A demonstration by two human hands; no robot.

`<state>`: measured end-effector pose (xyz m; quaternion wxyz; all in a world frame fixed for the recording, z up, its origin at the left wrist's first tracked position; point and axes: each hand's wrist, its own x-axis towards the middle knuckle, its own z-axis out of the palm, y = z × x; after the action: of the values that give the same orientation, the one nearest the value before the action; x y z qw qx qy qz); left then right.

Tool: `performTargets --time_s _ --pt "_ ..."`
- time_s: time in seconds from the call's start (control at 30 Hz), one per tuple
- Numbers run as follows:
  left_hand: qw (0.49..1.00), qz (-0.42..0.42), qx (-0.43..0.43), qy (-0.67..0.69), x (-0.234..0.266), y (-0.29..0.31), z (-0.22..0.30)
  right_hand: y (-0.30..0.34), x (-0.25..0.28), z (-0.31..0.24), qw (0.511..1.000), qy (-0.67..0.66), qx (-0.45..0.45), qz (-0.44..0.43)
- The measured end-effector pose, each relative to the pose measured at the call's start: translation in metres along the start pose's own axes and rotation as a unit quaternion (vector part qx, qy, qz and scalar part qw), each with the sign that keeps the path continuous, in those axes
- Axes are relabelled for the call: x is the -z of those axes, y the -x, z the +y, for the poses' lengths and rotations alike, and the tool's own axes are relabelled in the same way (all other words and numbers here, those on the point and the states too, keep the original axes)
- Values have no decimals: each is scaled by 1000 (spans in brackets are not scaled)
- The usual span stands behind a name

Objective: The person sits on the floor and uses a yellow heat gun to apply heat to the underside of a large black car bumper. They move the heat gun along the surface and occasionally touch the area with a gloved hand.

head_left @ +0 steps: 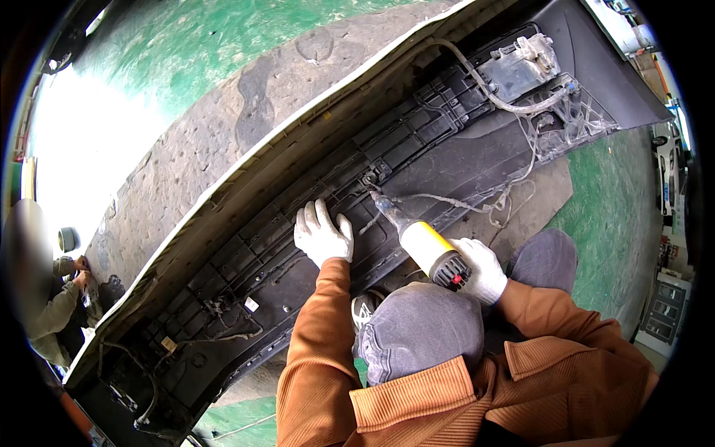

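Observation:
A large car bumper [462, 160] lies diagonally before me, its black inner side with ribs facing up. My left hand [324, 232], in a white glove, rests on the black ribs with its fingers spread and nothing held. A yellow and white barrel-shaped hot-air gun [426, 248] has a tapered grey metal nozzle and a black ridged end with a red knob. Its nozzle tip is at a small bracket [376, 173] on the bumper, right of my left hand. My gloved right hand [480, 270] is closed round the gun's back part, its fingers partly hidden behind it.
A grey wiring harness [514, 106] with loose wires runs along the bumper's right part. Under the bumper lies a worn grey mat [194, 141] on a green floor [614, 223]. At the far left another person's hands [80, 272] are near the bumper's edge. My knees are close below.

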<state>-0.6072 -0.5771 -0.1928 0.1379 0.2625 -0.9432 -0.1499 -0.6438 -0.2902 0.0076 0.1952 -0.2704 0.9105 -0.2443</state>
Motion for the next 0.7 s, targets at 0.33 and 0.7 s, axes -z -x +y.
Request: performTargets --time_s 0.33,0.7 --pt "1000 12 -2 0 1 0 0 -10 -1 -7 1000 7 12 19" --pt "1000 5 -1 1 -1 0 0 -7 6 -7 1000 12 12 5"
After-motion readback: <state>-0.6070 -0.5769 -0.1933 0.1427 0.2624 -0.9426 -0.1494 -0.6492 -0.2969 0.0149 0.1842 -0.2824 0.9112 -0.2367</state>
